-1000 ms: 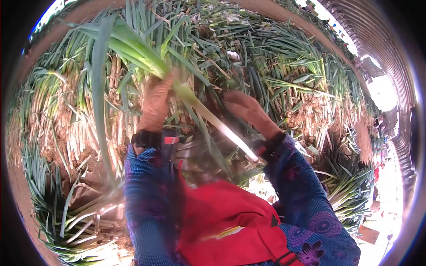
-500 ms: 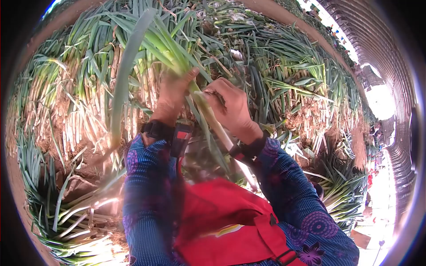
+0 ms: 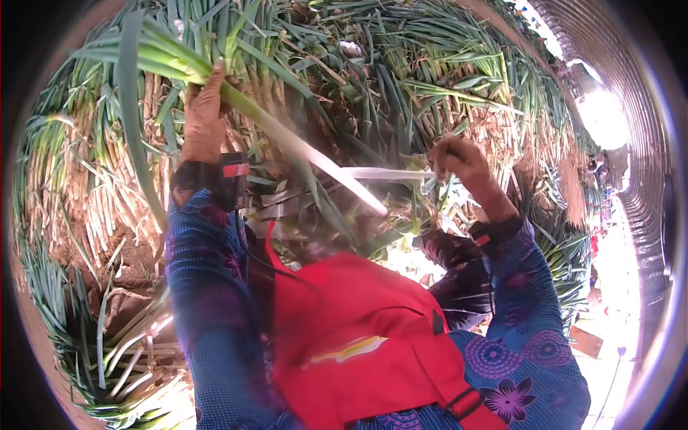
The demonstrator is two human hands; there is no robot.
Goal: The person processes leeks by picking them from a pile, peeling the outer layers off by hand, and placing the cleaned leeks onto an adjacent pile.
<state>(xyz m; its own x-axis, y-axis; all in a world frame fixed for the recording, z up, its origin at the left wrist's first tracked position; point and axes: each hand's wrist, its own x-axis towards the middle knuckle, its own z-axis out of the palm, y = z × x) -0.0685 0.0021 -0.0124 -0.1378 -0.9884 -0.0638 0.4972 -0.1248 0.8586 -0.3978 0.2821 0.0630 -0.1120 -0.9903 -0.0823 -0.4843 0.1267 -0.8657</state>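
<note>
Left hand (image 3: 204, 125) clasps one leek (image 3: 304, 148) just below where the leaves fan out; the white shank slants down to the right, over the gap between the forearms. Right hand (image 3: 464, 163), well apart, fingers curled, pinches the end of a pale strip (image 3: 393, 174) lying nearly level; whether its other end joins the leek, blur prevents telling. Heaped leeks (image 3: 100, 179) beyond. Red apron (image 3: 351, 301) below, between the sleeves.
</note>
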